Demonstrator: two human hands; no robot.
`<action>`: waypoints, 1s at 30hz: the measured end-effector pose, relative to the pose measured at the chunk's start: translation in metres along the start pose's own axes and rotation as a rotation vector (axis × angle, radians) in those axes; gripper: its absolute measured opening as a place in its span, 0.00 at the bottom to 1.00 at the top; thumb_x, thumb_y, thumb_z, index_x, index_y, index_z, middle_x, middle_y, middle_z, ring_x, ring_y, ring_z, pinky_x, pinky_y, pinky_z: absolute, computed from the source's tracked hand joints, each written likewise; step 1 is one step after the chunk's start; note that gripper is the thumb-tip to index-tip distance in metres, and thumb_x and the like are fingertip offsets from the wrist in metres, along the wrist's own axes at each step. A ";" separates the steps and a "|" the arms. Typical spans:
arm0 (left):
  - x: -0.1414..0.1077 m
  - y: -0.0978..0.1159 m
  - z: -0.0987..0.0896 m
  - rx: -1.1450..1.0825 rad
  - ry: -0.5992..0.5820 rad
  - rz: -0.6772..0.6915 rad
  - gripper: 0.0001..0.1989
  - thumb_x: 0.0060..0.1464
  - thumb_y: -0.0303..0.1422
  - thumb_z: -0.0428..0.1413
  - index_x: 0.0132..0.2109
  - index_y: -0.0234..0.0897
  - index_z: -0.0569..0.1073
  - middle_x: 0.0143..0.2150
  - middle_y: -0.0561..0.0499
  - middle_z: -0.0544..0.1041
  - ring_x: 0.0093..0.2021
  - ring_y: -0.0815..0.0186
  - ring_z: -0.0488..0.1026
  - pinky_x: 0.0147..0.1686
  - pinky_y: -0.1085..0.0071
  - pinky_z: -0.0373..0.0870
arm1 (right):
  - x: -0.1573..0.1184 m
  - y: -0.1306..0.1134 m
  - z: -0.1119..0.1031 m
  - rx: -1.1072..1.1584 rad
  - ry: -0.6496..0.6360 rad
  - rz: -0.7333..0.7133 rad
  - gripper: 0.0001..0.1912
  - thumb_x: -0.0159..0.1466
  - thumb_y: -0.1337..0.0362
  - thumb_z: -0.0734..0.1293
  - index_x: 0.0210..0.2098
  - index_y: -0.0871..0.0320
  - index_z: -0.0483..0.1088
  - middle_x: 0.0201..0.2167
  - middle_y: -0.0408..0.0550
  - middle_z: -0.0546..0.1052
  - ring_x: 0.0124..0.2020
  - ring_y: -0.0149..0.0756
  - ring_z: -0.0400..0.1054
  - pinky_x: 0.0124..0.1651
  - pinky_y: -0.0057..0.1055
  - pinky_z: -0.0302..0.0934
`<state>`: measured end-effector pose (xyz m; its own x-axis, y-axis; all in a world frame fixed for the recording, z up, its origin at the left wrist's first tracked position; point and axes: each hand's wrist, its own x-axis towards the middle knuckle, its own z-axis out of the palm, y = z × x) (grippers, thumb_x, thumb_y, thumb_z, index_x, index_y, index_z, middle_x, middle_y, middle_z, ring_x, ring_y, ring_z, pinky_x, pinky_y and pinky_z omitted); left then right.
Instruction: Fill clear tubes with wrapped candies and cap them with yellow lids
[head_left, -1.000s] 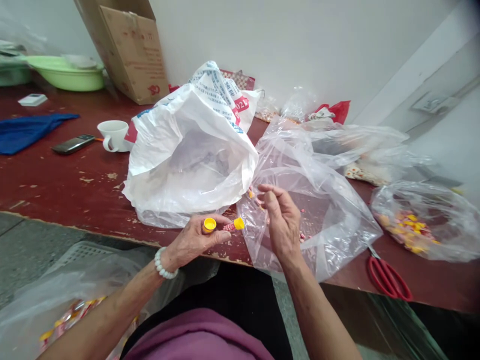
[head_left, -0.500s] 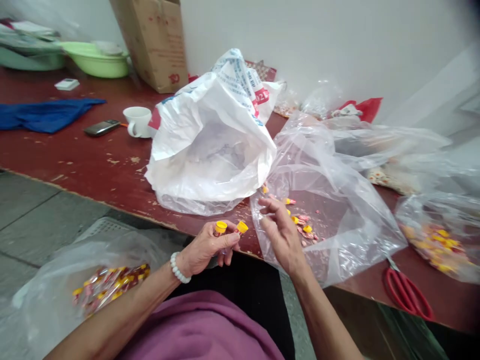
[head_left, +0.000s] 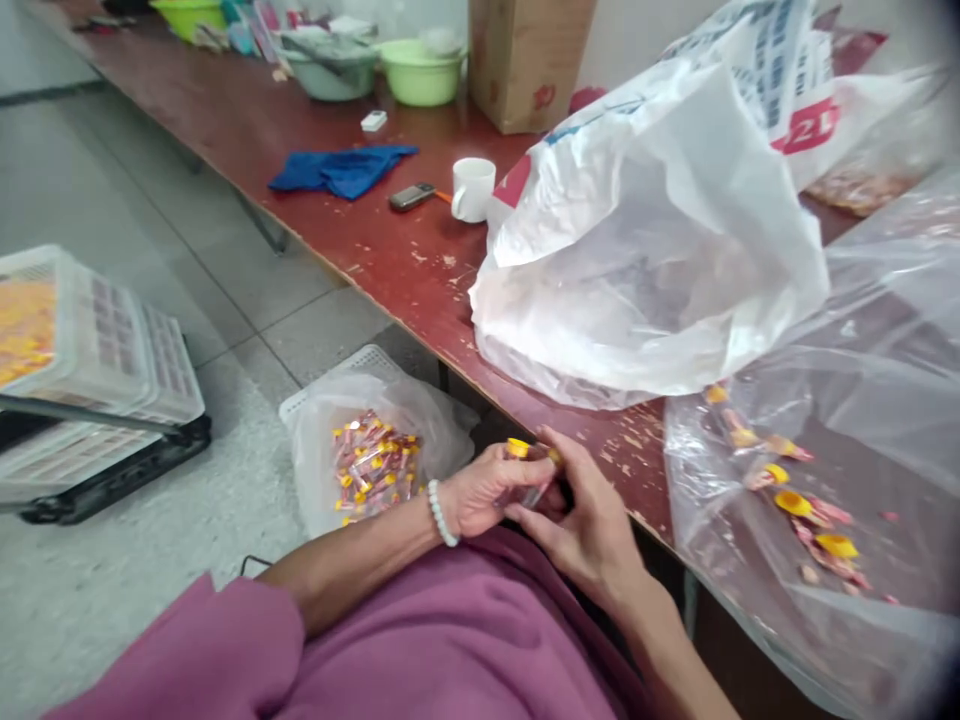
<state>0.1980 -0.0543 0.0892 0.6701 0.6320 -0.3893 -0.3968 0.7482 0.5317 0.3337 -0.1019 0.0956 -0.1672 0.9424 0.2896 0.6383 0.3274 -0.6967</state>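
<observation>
My left hand (head_left: 484, 490), with a pale bead bracelet at the wrist, is closed on small clear tubes with yellow caps (head_left: 517, 448). Against it is my right hand (head_left: 589, 510), its fingers curled around the far side of the tubes; what its fingertips touch is partly hidden. Both hands are over my lap at the table edge. Below to the left, a plastic-lined basket (head_left: 300, 405) holds many yellow-capped tubes (head_left: 375, 465). On the table, a clear plastic bag (head_left: 885, 400) bears several yellow-capped pieces (head_left: 836, 545) and pink bits.
A large white sack (head_left: 645, 270) lies open on the red table (head_left: 420, 285). Behind are a mug (head_left: 473, 190), phone (head_left: 412, 196), blue cloth (head_left: 345, 170), carton (head_left: 525, 60) and basins (head_left: 422, 72). White crates (head_left: 112, 340) stand on the floor at left.
The view has swung left, bringing the crates into sight and taking the scissors out. My right hand has moved from over the clear bag to meet my left hand at the tubes.
</observation>
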 end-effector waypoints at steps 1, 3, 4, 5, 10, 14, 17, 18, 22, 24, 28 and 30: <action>-0.005 0.003 -0.007 -0.018 0.016 0.000 0.13 0.41 0.33 0.67 0.32 0.30 0.73 0.26 0.50 0.74 0.25 0.69 0.72 0.30 0.73 0.68 | 0.004 -0.003 0.003 0.077 -0.042 0.027 0.45 0.54 0.56 0.72 0.65 0.54 0.47 0.59 0.57 0.63 0.57 0.47 0.62 0.56 0.45 0.62; -0.016 0.011 -0.025 -0.017 0.047 -0.009 0.13 0.46 0.35 0.64 0.35 0.30 0.73 0.28 0.48 0.75 0.27 0.65 0.75 0.32 0.69 0.71 | 0.010 -0.008 0.008 0.205 -0.043 0.121 0.52 0.53 0.55 0.73 0.67 0.53 0.39 0.63 0.59 0.57 0.59 0.48 0.60 0.57 0.46 0.61; -0.021 0.015 -0.035 -0.004 0.066 -0.012 0.13 0.48 0.35 0.62 0.38 0.30 0.73 0.29 0.47 0.76 0.28 0.63 0.75 0.33 0.68 0.72 | 0.011 -0.008 0.008 0.245 -0.014 0.170 0.54 0.52 0.54 0.73 0.67 0.52 0.38 0.64 0.59 0.54 0.58 0.48 0.61 0.56 0.47 0.62; -0.027 0.020 -0.048 0.015 0.091 -0.007 0.14 0.50 0.36 0.61 0.40 0.30 0.73 0.30 0.47 0.76 0.29 0.62 0.76 0.33 0.67 0.72 | 0.011 -0.007 0.007 0.265 0.019 0.211 0.53 0.52 0.54 0.73 0.66 0.51 0.39 0.64 0.58 0.54 0.57 0.47 0.63 0.55 0.47 0.62; -0.056 0.037 -0.125 0.186 0.515 0.037 0.13 0.48 0.34 0.62 0.40 0.32 0.72 0.32 0.46 0.76 0.29 0.62 0.77 0.28 0.71 0.73 | -0.010 0.016 -0.024 0.231 0.132 0.354 0.34 0.58 0.58 0.69 0.61 0.47 0.56 0.58 0.53 0.65 0.48 0.41 0.69 0.51 0.43 0.67; -0.066 0.043 -0.182 0.230 0.795 0.061 0.10 0.47 0.26 0.62 0.38 0.34 0.70 0.28 0.52 0.77 0.26 0.69 0.75 0.25 0.77 0.72 | -0.029 0.033 -0.061 0.142 0.226 0.454 0.27 0.59 0.57 0.68 0.56 0.51 0.62 0.45 0.52 0.74 0.39 0.40 0.72 0.41 0.38 0.71; -0.067 0.047 -0.208 0.228 0.892 0.048 0.04 0.51 0.25 0.58 0.34 0.35 0.69 0.22 0.58 0.76 0.23 0.72 0.74 0.23 0.79 0.70 | -0.026 0.038 -0.082 0.025 0.275 0.437 0.22 0.60 0.56 0.67 0.53 0.52 0.66 0.42 0.51 0.75 0.37 0.39 0.72 0.39 0.37 0.70; -0.067 0.049 -0.213 0.222 0.899 0.040 0.03 0.53 0.27 0.57 0.33 0.36 0.69 0.22 0.59 0.76 0.23 0.72 0.74 0.23 0.79 0.70 | -0.021 0.039 -0.087 -0.010 0.289 0.421 0.21 0.60 0.56 0.66 0.52 0.52 0.67 0.43 0.51 0.74 0.38 0.39 0.72 0.40 0.37 0.69; -0.067 0.059 -0.221 0.157 0.860 -0.063 0.20 0.58 0.47 0.49 0.27 0.37 0.68 0.21 0.59 0.76 0.23 0.69 0.74 0.24 0.73 0.71 | 0.021 0.038 -0.099 -0.207 0.376 0.318 0.17 0.61 0.55 0.65 0.48 0.54 0.70 0.43 0.51 0.75 0.37 0.39 0.71 0.43 0.41 0.67; -0.065 0.063 -0.220 0.094 0.835 -0.104 0.21 0.57 0.49 0.48 0.26 0.37 0.69 0.19 0.60 0.76 0.21 0.70 0.73 0.23 0.74 0.70 | 0.053 0.039 -0.103 -0.326 0.426 0.240 0.16 0.61 0.55 0.64 0.46 0.54 0.71 0.41 0.51 0.76 0.36 0.39 0.70 0.43 0.41 0.66; -0.062 0.068 -0.207 0.035 0.766 -0.028 0.15 0.54 0.40 0.53 0.25 0.36 0.66 0.16 0.61 0.72 0.17 0.75 0.66 0.19 0.80 0.63 | 0.122 0.064 -0.112 -0.493 0.406 0.087 0.15 0.61 0.62 0.62 0.45 0.56 0.72 0.41 0.52 0.77 0.41 0.42 0.70 0.45 0.42 0.64; -0.062 0.068 -0.198 0.005 0.730 0.046 0.15 0.53 0.38 0.53 0.23 0.35 0.62 0.15 0.59 0.68 0.16 0.75 0.63 0.18 0.80 0.62 | 0.148 0.089 -0.114 -0.562 0.314 0.091 0.14 0.59 0.67 0.63 0.43 0.58 0.74 0.39 0.54 0.78 0.41 0.44 0.71 0.45 0.41 0.63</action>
<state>0.0048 -0.0024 0.0005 0.0632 0.6374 -0.7679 -0.4106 0.7179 0.5621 0.4511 0.0593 0.1514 0.0789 0.8719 0.4833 0.9498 0.0815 -0.3021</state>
